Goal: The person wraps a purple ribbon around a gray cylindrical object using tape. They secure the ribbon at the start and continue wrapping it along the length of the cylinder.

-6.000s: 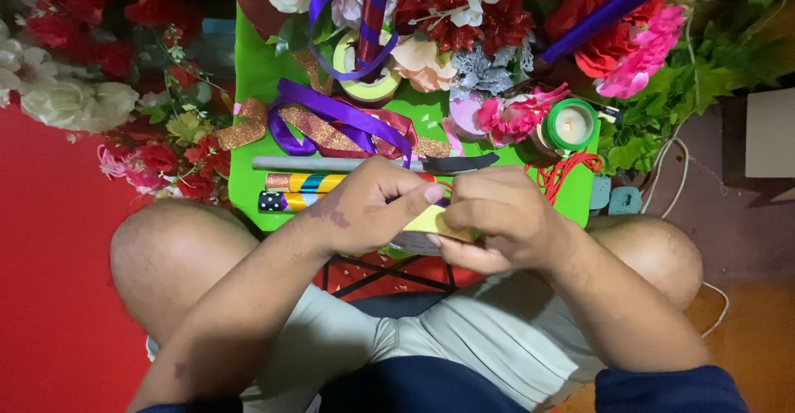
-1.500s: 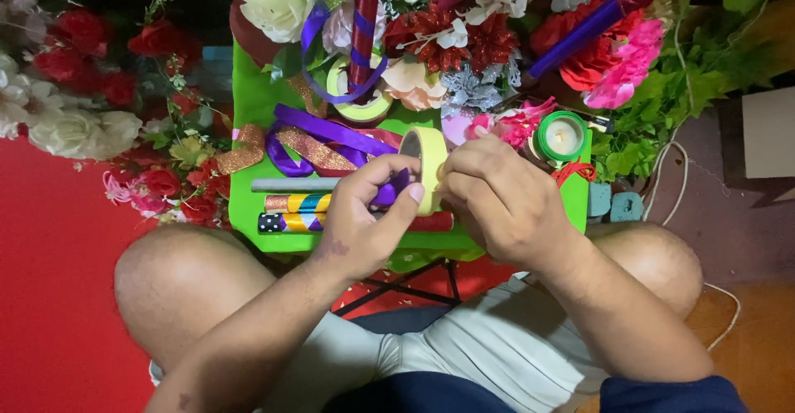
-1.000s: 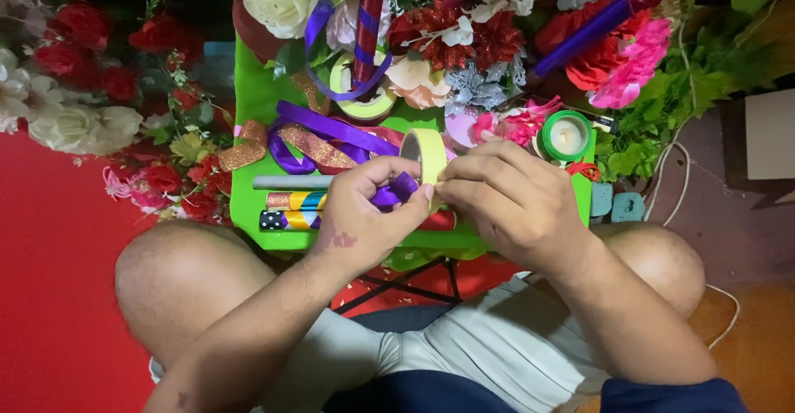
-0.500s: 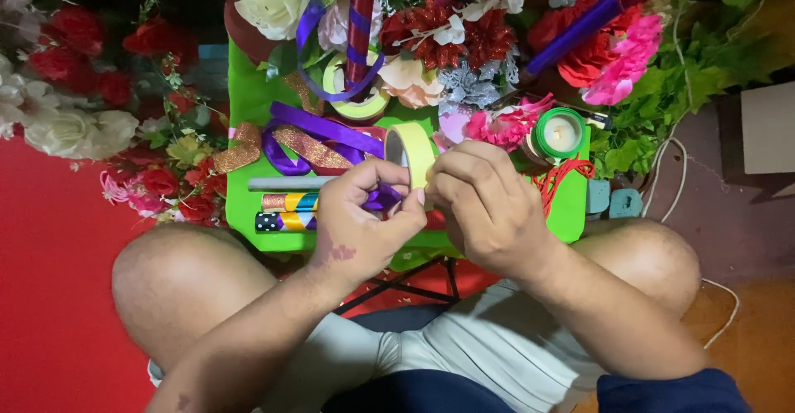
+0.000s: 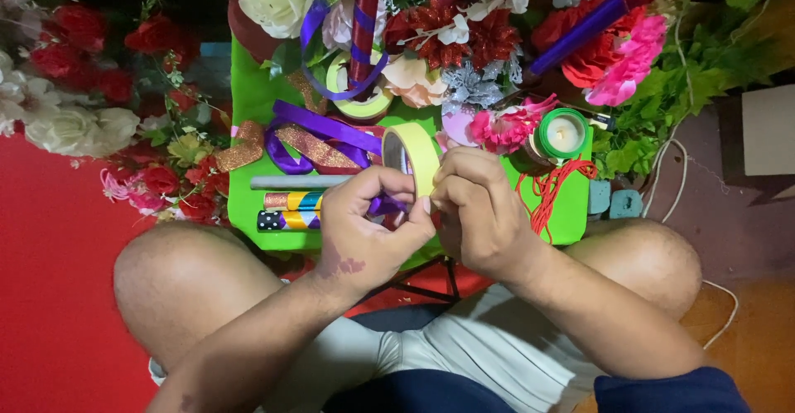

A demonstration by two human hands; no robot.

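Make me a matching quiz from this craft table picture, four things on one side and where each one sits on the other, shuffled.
Things:
1. yellow tape roll
2. green-rimmed spool
3. red string
4. grey stick

Places:
A. lying above the patterned paper rolls
B. between the left hand and right hand
C. beside the pink flower
D. draped below the spool, near the right hand

Pairs: 1-B, 2-C, 3-D, 4-A

No screens, signs or labels in your view. Closest to packaging: two short wrapped rolls (image 5: pixel 291 210) lying side by side on the green tabletop (image 5: pixel 248 106), left of your left hand (image 5: pixel 368 231), one gold-blue-red striped, one black polka-dot with coloured bands.
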